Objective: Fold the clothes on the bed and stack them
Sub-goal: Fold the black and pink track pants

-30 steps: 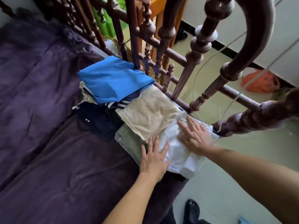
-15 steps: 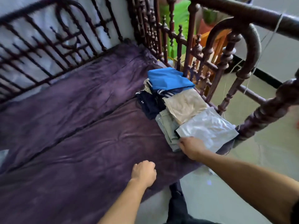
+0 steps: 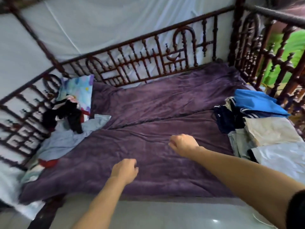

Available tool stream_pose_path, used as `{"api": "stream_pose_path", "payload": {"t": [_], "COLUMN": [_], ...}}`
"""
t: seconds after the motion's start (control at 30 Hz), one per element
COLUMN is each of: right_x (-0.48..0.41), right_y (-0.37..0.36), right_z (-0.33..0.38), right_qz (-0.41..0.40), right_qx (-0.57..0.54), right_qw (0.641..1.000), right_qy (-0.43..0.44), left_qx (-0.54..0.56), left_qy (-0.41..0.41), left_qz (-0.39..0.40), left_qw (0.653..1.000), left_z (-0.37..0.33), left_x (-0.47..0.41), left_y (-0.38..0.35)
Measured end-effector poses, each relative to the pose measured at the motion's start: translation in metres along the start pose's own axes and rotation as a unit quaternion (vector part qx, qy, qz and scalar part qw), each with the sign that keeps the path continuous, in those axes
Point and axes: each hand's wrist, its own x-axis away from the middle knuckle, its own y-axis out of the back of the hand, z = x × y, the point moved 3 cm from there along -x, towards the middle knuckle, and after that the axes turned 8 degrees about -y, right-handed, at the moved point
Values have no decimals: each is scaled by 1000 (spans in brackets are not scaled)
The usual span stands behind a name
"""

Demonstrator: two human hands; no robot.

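Folded clothes lie in a row at the bed's right edge: a blue piece (image 3: 257, 101), a beige piece (image 3: 270, 129), a white piece (image 3: 283, 157), with dark navy clothes (image 3: 226, 119) beside them. Unfolded clothes lie at the far left: a black garment (image 3: 66, 113) and a pale blue garment (image 3: 69, 139). My left hand (image 3: 124, 170) hovers over the purple blanket (image 3: 148, 113) near the front edge, fingers loosely curled, holding nothing. My right hand (image 3: 183, 144) hangs over the bed's middle, fingers also curled and empty.
A dark wooden railing (image 3: 148, 60) encloses the bed at the back, left and right. A patterned pillow (image 3: 77, 90) leans in the far left corner. A red piece (image 3: 48, 162) lies at the left front. Pale floor (image 3: 165, 214) runs along the front.
Both hands have left the white folded piece and moved left over the blanket. The view has swung left, showing the whole bed and the unfolded clothes.
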Motion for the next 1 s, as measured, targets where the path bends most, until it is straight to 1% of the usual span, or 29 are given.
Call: {"api": "stream_pose_path", "payload": {"t": [0.13, 0.23, 0.33, 0.57, 0.67, 0.8, 0.9, 1.0], "right_x": [-26, -45, -63, -108, -128, -176, -226, -286], "right_y": [-8, -23, -43, -94, -113, -135, -155, -179], "right_z": [90, 157, 219, 347, 382, 417, 441, 469], "right_qz": [3, 7, 10, 27, 41, 41, 45, 55], "right_qx": [5, 10, 12, -13, -11, -7, -2, -4], "right_qw": [998, 994, 992, 989, 988, 988, 989, 991], "right_qy": [68, 110, 128, 148, 151, 150, 142, 125], "left_qx": [7, 12, 12, 10, 25, 50, 62, 64], "left_qy": [54, 78, 96, 130, 136, 137, 128, 138], "left_qz": [-29, -50, -65, -48, -31, -33, -30, -34], "left_qw": [998, 996, 993, 990, 990, 989, 989, 988], "left_z": [78, 139, 202, 349, 393, 448, 491, 541], "left_x": [31, 51, 70, 86, 75, 41, 4, -40], "left_y": [17, 23, 25, 12, 1, -7, -7, -2]}}
